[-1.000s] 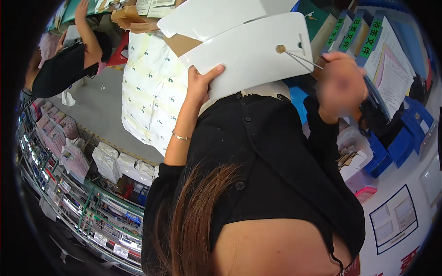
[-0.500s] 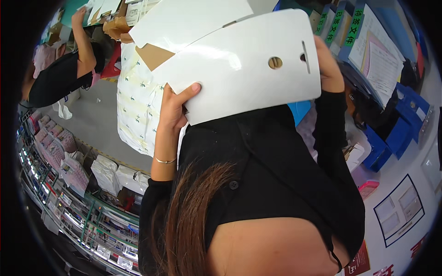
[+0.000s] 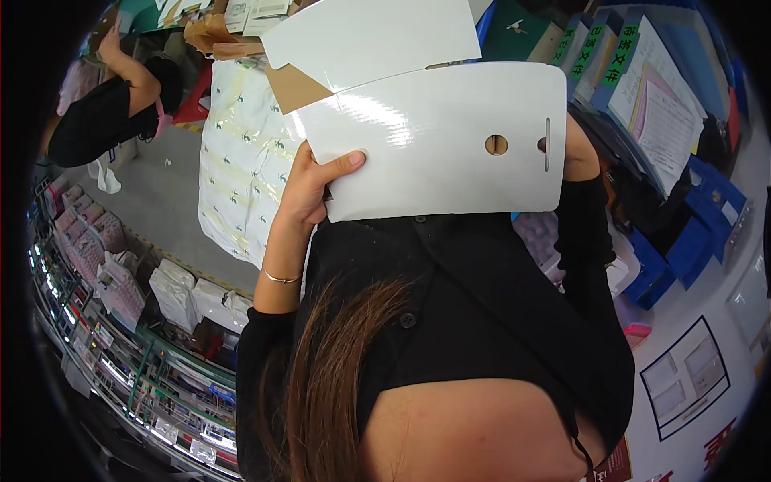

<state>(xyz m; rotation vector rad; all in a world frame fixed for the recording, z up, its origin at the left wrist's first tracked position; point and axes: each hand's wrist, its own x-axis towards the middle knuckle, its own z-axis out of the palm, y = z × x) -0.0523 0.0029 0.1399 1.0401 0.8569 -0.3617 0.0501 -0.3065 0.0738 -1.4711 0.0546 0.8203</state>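
Note:
In front of my body is a glossy white cardboard box (image 3: 434,145), with a round hole and a narrow slot near its right end. Brown board (image 3: 297,87) shows at its left corner, and a white flap (image 3: 377,40) lies beyond the upper edge. My left hand (image 3: 317,185) grips the left end, thumb on the white face and the other fingers mostly hidden underneath. Behind the right end is my right hand (image 3: 580,151), its fingers covered by the board.
A patterned white cloth bundle (image 3: 241,161) lies to the left. Another person (image 3: 112,112) works at the far left. File holders with papers (image 3: 650,104) and blue trays (image 3: 691,225) stand at right. Stocked shelving (image 3: 161,386) lines the lower left.
The box has turned slightly clockwise, so its lower edge is more level, and its right end has come nearer. Both hands stay at its ends.

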